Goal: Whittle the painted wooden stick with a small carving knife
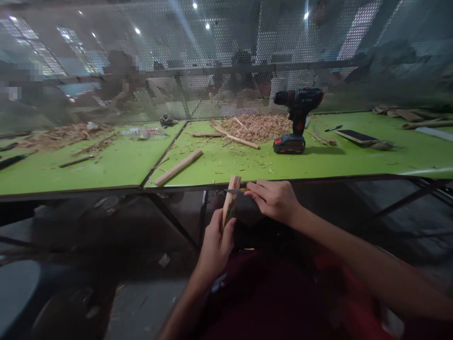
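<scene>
In the head view, the left hand [216,241] is closed around the lower part of a short piece of wood [229,205], thumb and fingers wrapped on either side. The wood stands up out of that grip, tilted slightly right, its top end just in front of the near edge of the green table [244,165]. The right hand [274,200], to the right, is curled with its fingertips pinched on the yellowish handle of a small knife [242,190]; the blade points left and lies across the wood near its top.

On the table, a round stick [179,168] lies slantwise to the left, near the edge. Farther back is a heap of wood shavings [262,126], with a cordless drill [300,106] upright on its battery at the right of it. Farther right lie a pen [333,128] and a dark flat phone [356,137]. Beyond, a perforated screen [212,59] spans the far side, blurred figures showing through.
</scene>
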{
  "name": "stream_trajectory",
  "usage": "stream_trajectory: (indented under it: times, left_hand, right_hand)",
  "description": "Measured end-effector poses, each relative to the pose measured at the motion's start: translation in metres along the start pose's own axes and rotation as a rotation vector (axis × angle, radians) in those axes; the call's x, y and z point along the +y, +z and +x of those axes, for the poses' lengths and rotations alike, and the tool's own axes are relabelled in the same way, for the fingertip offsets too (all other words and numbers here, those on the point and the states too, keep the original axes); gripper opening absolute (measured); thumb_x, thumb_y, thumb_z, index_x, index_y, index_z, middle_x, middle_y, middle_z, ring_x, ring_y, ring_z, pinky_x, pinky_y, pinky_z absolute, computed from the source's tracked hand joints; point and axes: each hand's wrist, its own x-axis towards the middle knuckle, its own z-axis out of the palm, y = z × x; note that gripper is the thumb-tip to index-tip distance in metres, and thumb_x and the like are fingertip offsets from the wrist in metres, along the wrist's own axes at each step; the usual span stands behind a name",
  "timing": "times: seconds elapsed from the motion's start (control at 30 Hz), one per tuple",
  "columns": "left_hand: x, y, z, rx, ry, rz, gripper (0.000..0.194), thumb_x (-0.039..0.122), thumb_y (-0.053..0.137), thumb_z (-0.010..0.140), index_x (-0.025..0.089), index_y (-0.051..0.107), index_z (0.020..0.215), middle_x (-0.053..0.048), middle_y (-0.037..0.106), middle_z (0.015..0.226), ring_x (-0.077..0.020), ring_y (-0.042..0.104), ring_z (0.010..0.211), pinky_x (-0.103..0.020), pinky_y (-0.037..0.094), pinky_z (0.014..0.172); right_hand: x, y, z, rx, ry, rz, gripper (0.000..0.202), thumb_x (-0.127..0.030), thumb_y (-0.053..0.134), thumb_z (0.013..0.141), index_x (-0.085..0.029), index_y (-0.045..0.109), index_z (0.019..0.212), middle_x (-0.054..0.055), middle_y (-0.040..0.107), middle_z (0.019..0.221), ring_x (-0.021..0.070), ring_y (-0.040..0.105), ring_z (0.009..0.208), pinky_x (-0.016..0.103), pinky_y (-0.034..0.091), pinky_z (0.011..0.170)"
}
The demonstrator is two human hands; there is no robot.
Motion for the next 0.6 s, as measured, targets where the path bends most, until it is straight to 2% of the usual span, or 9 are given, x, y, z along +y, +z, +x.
stream_trajectory:
  times: [0.1, 0.23, 0.3, 0.4, 0.53, 0.6]
  left_hand:
    - [0.005, -0.005, -0.004, -0.008, -0.009, 0.004, 0.019, 0.039, 0.049, 0.094, 0.019, 0.049, 0.093, 0.007, 0.037, 0.062, -0.0076, 0.036, 0.049, -0.020, 0.029, 0.046]
    - [0.007, -0.007, -0.019, -0.051, -0.067, -0.045, 0.021, 0.041, 0.047, 0.095, 0.020, 0.048, 0.096, 0.008, 0.036, 0.062, -0.0080, 0.035, 0.049, -0.019, 0.028, 0.046]
    - [0.005, -0.003, -0.021, -0.072, -0.113, -0.110, 0.024, 0.044, 0.046, 0.096, 0.020, 0.047, 0.098, 0.009, 0.034, 0.060, -0.0079, 0.033, 0.047, -0.019, 0.027, 0.044]
    - [0.001, 0.002, -0.016, -0.070, -0.134, -0.177, 0.025, 0.045, 0.046, 0.095, 0.021, 0.047, 0.096, 0.009, 0.033, 0.062, -0.0071, 0.030, 0.046, -0.019, 0.026, 0.043]
    - [-0.001, 0.005, -0.009, -0.091, -0.143, -0.177, 0.024, 0.045, 0.048, 0.095, 0.021, 0.047, 0.093, 0.008, 0.034, 0.063, -0.0071, 0.030, 0.047, -0.020, 0.026, 0.043]
    - [0.000, 0.005, -0.009, -0.083, -0.137, -0.155, 0.024, 0.044, 0.047, 0.095, 0.020, 0.047, 0.093, 0.007, 0.035, 0.064, -0.0073, 0.030, 0.048, -0.020, 0.026, 0.044]
  right_hand:
    - [0.025, 0.002, 0.007, -0.017, 0.013, -0.010, 0.034, -0.035, 0.045, 0.100, -0.018, 0.075, 0.099, 0.005, 0.074, 0.081, 0.0140, 0.060, 0.066, 0.027, 0.031, 0.055]
    - [0.079, -0.010, 0.018, 0.161, 0.324, -0.055, 0.036, -0.035, 0.048, 0.098, -0.015, 0.078, 0.092, 0.011, 0.076, 0.086, 0.0197, 0.067, 0.071, 0.029, 0.042, 0.060]
    - [0.088, -0.019, 0.020, 0.196, 0.339, 0.044, 0.036, -0.036, 0.049, 0.098, -0.014, 0.078, 0.096, 0.013, 0.076, 0.094, 0.0242, 0.071, 0.085, 0.033, 0.049, 0.073]
    - [0.065, -0.024, 0.015, 0.179, 0.269, 0.231, 0.032, -0.036, 0.050, 0.098, -0.017, 0.077, 0.102, 0.011, 0.076, 0.102, 0.0239, 0.071, 0.092, 0.034, 0.053, 0.080]
    - [0.012, -0.016, 0.000, 0.051, 0.169, 0.330, 0.030, -0.034, 0.051, 0.099, -0.018, 0.076, 0.102, 0.007, 0.076, 0.092, 0.0187, 0.070, 0.080, 0.029, 0.051, 0.071]
    - [-0.004, -0.011, -0.006, -0.025, 0.128, 0.293, 0.032, -0.035, 0.049, 0.100, -0.017, 0.075, 0.104, 0.006, 0.074, 0.084, 0.0154, 0.067, 0.070, 0.026, 0.046, 0.063]
